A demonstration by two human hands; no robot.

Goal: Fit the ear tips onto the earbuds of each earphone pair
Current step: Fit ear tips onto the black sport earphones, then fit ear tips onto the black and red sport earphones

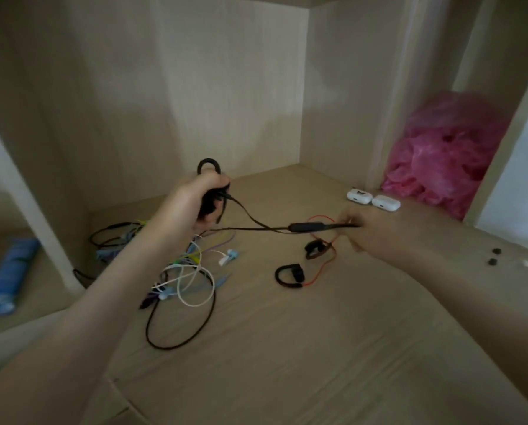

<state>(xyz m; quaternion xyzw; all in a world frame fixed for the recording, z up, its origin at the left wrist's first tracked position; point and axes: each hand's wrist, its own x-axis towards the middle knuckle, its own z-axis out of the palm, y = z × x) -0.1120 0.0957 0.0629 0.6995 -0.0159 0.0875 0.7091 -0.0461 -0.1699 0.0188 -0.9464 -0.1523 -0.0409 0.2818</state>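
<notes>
Black ear-hook wired earphone pair (307,226): left grip (201,194) closing round earbuds, right grip (364,231) pinching cable taut, apparently untangling; black ear tips (494,256) waiting beyond right grip.

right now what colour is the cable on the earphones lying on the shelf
Red-orange cable with black ear hooks, clearest in the head view.

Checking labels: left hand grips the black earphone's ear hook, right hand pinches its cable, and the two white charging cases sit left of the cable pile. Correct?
One error: in the head view the two white charging cases sit right of the cable pile, near the pink plastic bag. The hand details hold.
</notes>
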